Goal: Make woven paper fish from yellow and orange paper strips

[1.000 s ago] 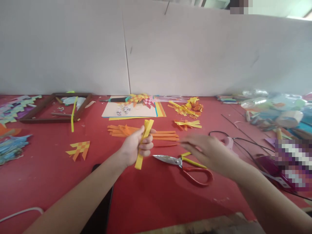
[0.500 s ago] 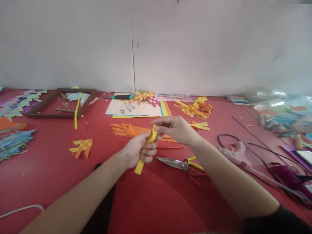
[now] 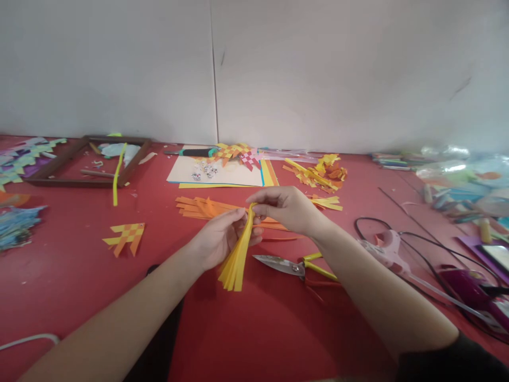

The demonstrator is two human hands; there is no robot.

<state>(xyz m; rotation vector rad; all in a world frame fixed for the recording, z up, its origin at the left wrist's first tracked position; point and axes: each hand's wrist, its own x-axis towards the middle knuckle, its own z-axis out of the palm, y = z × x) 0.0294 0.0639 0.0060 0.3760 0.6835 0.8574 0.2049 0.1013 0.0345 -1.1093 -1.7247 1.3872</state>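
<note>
A bundle of yellow paper strips [image 3: 237, 260] hangs fanned out at its lower end, above the red table. At the top, my right hand [image 3: 284, 209] pinches the gathered ends between thumb and fingers. My left hand [image 3: 222, 233] is curled loosely around the upper part, thumb in front and fingertips showing behind. Orange paper strips [image 3: 196, 207] lie behind the hands. Scissors with yellow handles [image 3: 284, 264] rest below my right forearm, blades pointing left. Left of the hands lies a woven yellow-and-orange paper fish [image 3: 128, 236].
At the back stand a brown wooden frame [image 3: 75, 183] and stacked paper sheets [image 3: 178, 172] with a cutter [image 3: 199, 152] on them. Yellow and orange scraps [image 3: 328, 172] lie right of these. A pink glue gun [image 3: 392, 249] with its cable sits at right.
The yellow strips, closely stacked before, are now spread into a fan at the bottom. My left hand's fingers have loosened from around them. The view has shifted slightly.
</note>
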